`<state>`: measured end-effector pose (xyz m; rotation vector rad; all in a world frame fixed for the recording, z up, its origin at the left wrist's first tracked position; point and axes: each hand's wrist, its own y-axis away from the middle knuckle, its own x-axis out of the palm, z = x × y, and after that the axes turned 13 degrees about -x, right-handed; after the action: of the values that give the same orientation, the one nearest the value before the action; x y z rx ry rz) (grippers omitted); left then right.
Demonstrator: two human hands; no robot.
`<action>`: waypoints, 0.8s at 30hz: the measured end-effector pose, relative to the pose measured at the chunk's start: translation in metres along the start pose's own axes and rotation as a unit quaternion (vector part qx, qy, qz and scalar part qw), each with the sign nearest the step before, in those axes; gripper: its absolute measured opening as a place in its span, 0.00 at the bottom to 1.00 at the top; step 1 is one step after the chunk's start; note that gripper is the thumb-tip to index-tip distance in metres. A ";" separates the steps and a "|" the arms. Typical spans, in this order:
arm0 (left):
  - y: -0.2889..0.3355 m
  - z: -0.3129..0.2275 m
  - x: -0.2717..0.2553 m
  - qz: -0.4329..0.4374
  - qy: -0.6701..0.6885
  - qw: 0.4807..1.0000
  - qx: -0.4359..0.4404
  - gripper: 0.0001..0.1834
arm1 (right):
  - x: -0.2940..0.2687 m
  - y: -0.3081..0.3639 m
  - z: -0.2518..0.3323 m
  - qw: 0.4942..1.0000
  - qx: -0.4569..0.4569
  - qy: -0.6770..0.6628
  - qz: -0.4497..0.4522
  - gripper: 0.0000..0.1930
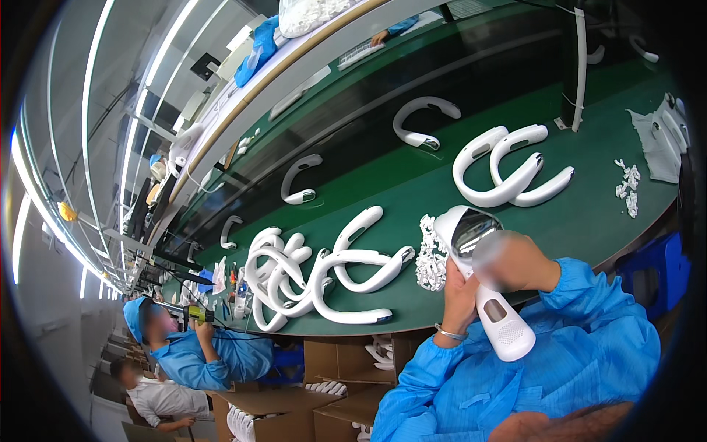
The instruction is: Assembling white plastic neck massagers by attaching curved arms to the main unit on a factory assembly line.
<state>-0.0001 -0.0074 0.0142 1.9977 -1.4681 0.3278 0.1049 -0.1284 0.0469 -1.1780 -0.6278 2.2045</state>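
Note:
Both my hands hold one white U-shaped plastic device in front of my chest, above the near edge of the green table. My left hand, a metal bracelet on its wrist, grips the middle of the device. My right hand closes over the upper end, beside a glossy reflective panel. A heap of small white plastic scraps lies on the table just left of my hands.
A pile of several white U-shaped devices lies to the left, and a pair lies beyond my hands. Single ones ride the dark conveyor belt. A co-worker in blue sits at left holding a tool. Cardboard boxes stand below the table.

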 end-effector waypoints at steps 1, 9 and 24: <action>0.002 -0.003 0.005 -0.023 0.003 1.000 0.013 0.25 | -0.001 -0.001 0.005 0.996 -0.020 0.082 0.020 0.12; 0.004 -0.005 0.013 -0.041 0.004 0.996 -0.078 0.17 | -0.004 -0.016 -0.012 0.979 0.083 -0.155 -0.100 0.08; -0.001 0.011 0.010 -0.058 -0.115 0.988 0.086 0.23 | 0.014 -0.005 0.000 0.996 0.037 0.012 -0.076 0.15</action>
<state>0.0026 -0.0210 0.0108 2.3135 -1.4950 0.1837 0.0996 -0.1155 0.0420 -1.0808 -0.5994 2.0644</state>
